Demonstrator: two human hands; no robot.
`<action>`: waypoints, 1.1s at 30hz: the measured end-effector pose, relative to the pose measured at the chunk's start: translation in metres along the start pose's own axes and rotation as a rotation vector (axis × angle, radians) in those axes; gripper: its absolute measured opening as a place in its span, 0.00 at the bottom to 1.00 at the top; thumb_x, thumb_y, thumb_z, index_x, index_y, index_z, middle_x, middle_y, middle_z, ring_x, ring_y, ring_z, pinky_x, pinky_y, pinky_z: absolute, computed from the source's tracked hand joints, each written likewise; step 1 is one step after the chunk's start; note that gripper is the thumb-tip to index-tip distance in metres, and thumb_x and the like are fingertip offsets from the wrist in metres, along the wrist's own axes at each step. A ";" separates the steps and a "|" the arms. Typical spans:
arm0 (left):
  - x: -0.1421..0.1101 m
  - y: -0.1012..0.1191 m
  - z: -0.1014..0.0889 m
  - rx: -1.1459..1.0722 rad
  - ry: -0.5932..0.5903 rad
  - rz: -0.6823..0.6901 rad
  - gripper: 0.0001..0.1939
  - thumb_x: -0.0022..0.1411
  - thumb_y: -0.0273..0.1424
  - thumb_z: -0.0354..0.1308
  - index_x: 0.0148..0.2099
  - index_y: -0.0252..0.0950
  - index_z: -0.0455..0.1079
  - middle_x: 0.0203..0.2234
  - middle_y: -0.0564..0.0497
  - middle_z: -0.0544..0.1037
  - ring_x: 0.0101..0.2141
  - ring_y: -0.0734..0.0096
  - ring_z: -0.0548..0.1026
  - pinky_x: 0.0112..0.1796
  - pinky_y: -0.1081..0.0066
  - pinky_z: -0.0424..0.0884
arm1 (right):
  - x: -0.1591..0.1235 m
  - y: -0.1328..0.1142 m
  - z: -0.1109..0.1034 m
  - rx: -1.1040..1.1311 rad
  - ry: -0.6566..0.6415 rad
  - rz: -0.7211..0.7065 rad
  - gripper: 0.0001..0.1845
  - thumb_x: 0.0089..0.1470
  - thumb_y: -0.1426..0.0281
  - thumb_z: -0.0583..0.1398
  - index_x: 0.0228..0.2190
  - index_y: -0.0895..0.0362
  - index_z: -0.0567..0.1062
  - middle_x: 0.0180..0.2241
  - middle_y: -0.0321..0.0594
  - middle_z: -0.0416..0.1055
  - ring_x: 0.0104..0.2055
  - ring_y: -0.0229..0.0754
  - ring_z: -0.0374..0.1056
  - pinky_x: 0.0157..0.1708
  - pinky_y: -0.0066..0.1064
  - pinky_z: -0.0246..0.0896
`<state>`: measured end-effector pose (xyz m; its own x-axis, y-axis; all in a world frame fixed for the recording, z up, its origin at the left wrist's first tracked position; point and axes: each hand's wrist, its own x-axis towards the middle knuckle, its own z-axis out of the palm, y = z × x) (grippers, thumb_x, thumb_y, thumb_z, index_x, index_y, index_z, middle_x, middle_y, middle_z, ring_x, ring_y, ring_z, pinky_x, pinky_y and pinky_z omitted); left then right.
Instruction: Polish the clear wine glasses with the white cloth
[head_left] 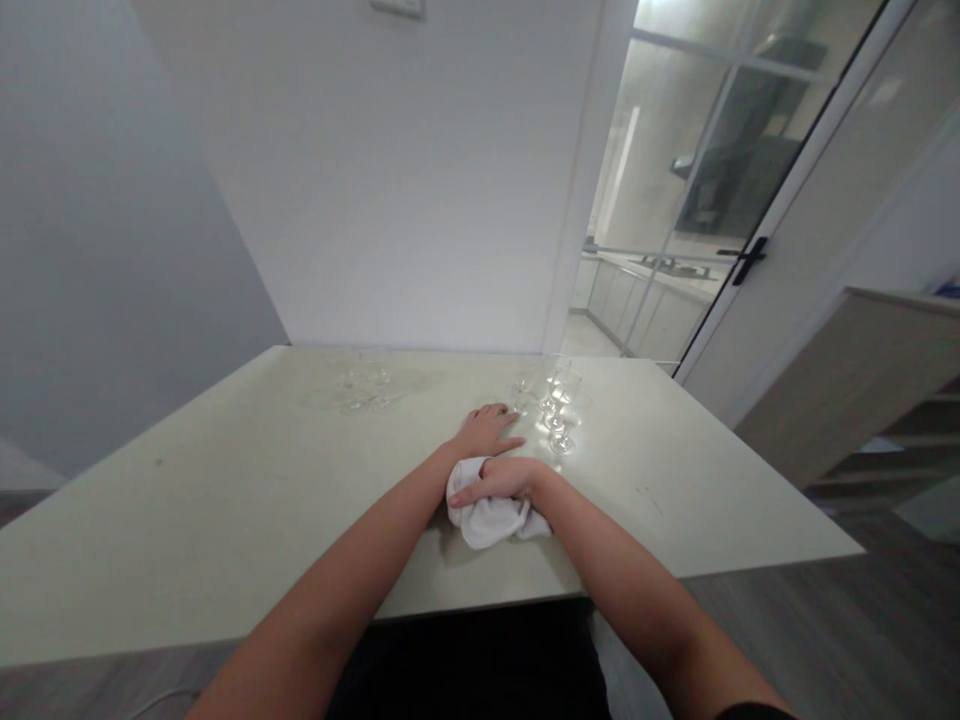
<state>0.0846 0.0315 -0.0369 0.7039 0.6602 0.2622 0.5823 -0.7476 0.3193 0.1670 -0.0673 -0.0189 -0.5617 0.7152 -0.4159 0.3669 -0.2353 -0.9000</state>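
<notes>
My left hand [487, 430] lies flat on the pale table [225, 500], fingers stretched out and pointing right, holding nothing. Just behind it, my right hand [501, 479] is closed over a crumpled white cloth [487, 518] that rests on the table. Several clear stemmed glasses [559, 410] stand just beyond and to the right of my hands, a short gap from the left fingertips. A second group of clear glasses [360, 388] stands farther back on the left.
A white wall rises right behind the table's far edge. A glass sliding door with a black handle [746, 258] opens onto a kitchen at the back right. A wooden shelf unit [870, 390] stands to the right of the table.
</notes>
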 end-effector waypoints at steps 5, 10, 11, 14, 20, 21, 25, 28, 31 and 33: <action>0.001 -0.002 0.001 -0.023 -0.019 0.011 0.33 0.55 0.53 0.52 0.60 0.44 0.59 0.59 0.44 0.61 0.59 0.52 0.56 0.57 0.52 0.49 | -0.005 -0.007 0.000 -0.068 0.009 -0.005 0.24 0.36 0.54 0.68 0.31 0.58 0.76 0.31 0.38 0.75 0.29 0.35 0.69 0.28 0.23 0.63; 0.006 -0.002 0.001 -0.049 -0.047 0.012 0.34 0.55 0.54 0.52 0.60 0.44 0.59 0.61 0.44 0.59 0.61 0.52 0.52 0.58 0.51 0.45 | -0.007 -0.009 0.001 -0.050 0.012 0.019 0.23 0.36 0.53 0.68 0.30 0.59 0.76 0.29 0.37 0.74 0.27 0.35 0.68 0.26 0.24 0.63; 0.007 -0.002 0.001 -0.054 -0.051 0.015 0.34 0.54 0.54 0.52 0.60 0.44 0.59 0.61 0.44 0.59 0.61 0.52 0.52 0.58 0.50 0.44 | -0.006 -0.008 0.001 -0.040 0.015 0.020 0.24 0.35 0.53 0.68 0.29 0.59 0.76 0.28 0.37 0.74 0.27 0.35 0.68 0.26 0.24 0.63; 0.010 -0.001 0.000 -0.052 -0.065 0.028 0.35 0.54 0.55 0.51 0.60 0.45 0.59 0.61 0.44 0.58 0.62 0.51 0.51 0.58 0.48 0.40 | -0.005 -0.007 0.001 -0.020 0.011 0.011 0.24 0.36 0.54 0.68 0.30 0.59 0.76 0.29 0.37 0.74 0.26 0.35 0.69 0.26 0.24 0.63; 0.012 0.000 0.000 -0.031 -0.082 0.041 0.35 0.55 0.55 0.50 0.61 0.46 0.58 0.62 0.45 0.57 0.62 0.51 0.50 0.58 0.44 0.36 | -0.005 -0.006 0.003 0.014 -0.001 0.014 0.22 0.38 0.57 0.68 0.33 0.59 0.76 0.29 0.38 0.75 0.27 0.35 0.69 0.28 0.24 0.63; 0.012 0.000 0.000 -0.032 -0.077 0.037 0.35 0.54 0.55 0.50 0.61 0.46 0.58 0.62 0.45 0.57 0.62 0.51 0.50 0.58 0.44 0.37 | -0.004 -0.006 0.002 0.028 -0.006 0.019 0.22 0.39 0.57 0.68 0.33 0.59 0.76 0.29 0.37 0.75 0.27 0.35 0.69 0.27 0.24 0.63; 0.008 0.000 -0.002 -0.035 -0.019 0.028 0.32 0.54 0.52 0.54 0.58 0.46 0.61 0.61 0.46 0.59 0.62 0.54 0.52 0.59 0.49 0.40 | -0.001 -0.002 0.001 0.094 -0.019 -0.009 0.21 0.39 0.58 0.68 0.32 0.59 0.75 0.28 0.36 0.74 0.25 0.34 0.68 0.24 0.23 0.62; -0.003 -0.007 -0.012 -0.076 0.139 -0.013 0.25 0.56 0.44 0.55 0.54 0.42 0.64 0.56 0.46 0.66 0.57 0.59 0.60 0.58 0.56 0.50 | 0.005 -0.002 0.002 0.201 0.075 -0.037 0.20 0.43 0.56 0.66 0.32 0.58 0.74 0.25 0.34 0.73 0.22 0.33 0.66 0.22 0.22 0.60; -0.021 -0.018 -0.038 -0.131 0.426 -0.153 0.17 0.59 0.38 0.53 0.48 0.36 0.67 0.44 0.44 0.72 0.47 0.63 0.68 0.51 0.62 0.62 | 0.011 -0.004 0.004 0.364 0.159 -0.033 0.22 0.52 0.50 0.56 0.31 0.57 0.73 0.22 0.34 0.71 0.22 0.35 0.67 0.22 0.23 0.62; -0.035 -0.025 -0.060 -0.108 0.604 -0.219 0.15 0.60 0.37 0.51 0.46 0.35 0.67 0.38 0.46 0.72 0.40 0.66 0.70 0.46 0.65 0.65 | 0.015 -0.005 0.004 0.409 0.170 -0.026 0.25 0.55 0.49 0.52 0.28 0.58 0.73 0.21 0.36 0.70 0.22 0.36 0.68 0.24 0.24 0.63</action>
<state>0.0208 0.0309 0.0009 0.2019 0.7444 0.6365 0.6201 -0.6002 0.5052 0.1538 -0.0586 -0.0214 -0.4245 0.8143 -0.3959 0.0115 -0.4324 -0.9016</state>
